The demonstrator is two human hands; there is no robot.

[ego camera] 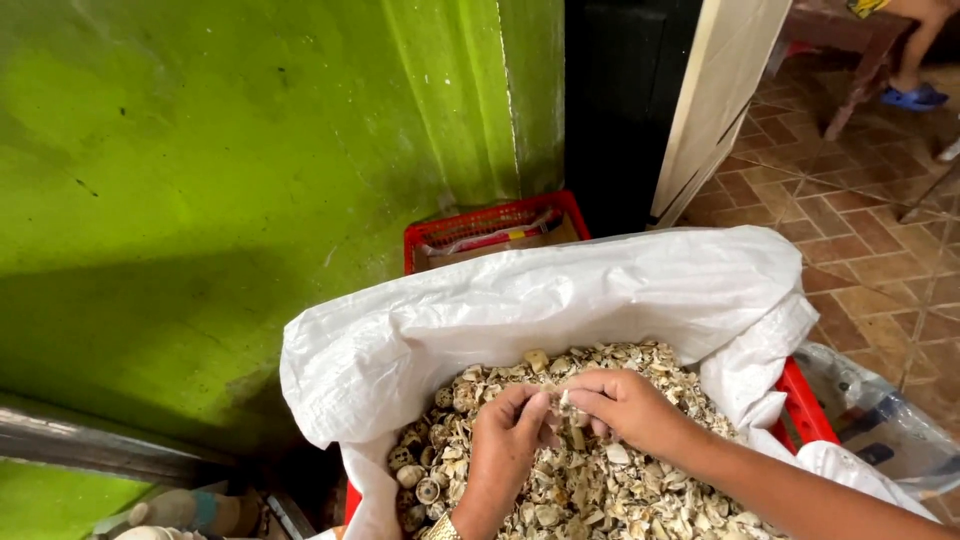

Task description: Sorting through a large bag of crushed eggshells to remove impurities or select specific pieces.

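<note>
Pinching shell pieces (565,412), left hand (508,440) and right hand (628,405) meet over white sack (520,300) beside green wall (200,180).

Sack mouth (560,300) open w/ room straight down onto shell pieces (620,480). Rolled rim blocks far & left. Green wall (200,180) close on left, red crate (480,228) behind. Right: tiled floor (860,250) free, plastic bag (880,420) near.

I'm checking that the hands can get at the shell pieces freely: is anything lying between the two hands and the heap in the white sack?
Nothing visible does. The left hand and right hand rest directly on the shell pieces, fingertips meeting over a small piece. The white sack has its rim folded back, leaving the heap open.
</note>
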